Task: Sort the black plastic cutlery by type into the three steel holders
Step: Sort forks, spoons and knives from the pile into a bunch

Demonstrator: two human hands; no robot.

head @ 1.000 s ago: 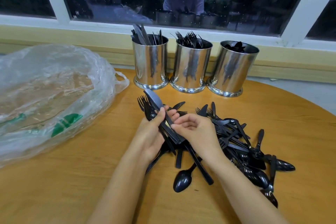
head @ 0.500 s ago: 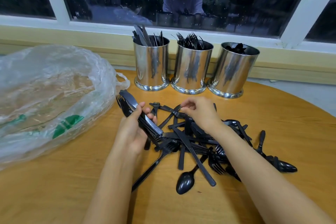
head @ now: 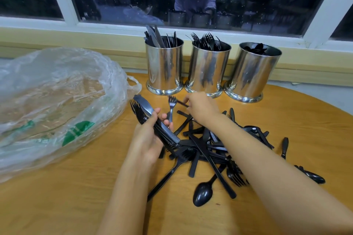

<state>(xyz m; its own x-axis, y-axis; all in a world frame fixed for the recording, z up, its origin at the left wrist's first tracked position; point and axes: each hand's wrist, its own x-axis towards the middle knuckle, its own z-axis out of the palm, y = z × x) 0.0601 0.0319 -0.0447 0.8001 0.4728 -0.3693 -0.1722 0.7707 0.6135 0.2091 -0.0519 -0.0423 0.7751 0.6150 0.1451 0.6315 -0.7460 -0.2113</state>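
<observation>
Gripping a bundle [head: 145,109] of black knives and forks, your left hand [head: 147,139] has fingers and thumb curled round the handles. The blades and tines point up and left, toward the crumpled clear plastic bag [head: 57,91].

Your right hand [head: 202,109] reaches over the pile [head: 198,142] of loose cutlery, just in front of the holders. Its fingertips pinch a thin black piece [head: 182,103]; I cannot tell which type it is. Between your two hands one fork [head: 171,100] stands with its tines up. Its handle goes down to the fingertips of your left hand, but whether they hold it is not clear.

The three steel holders stand in a row at the far edge of the wooden table [head: 66,196], under the window. The left holder [head: 164,68] has knives in it, the middle holder [head: 209,70] forks, and the right holder [head: 252,76] spoons. The unsorted pile lies under and beside your right forearm, with one spoon [head: 202,194] at its near edge, bowl toward you.
</observation>
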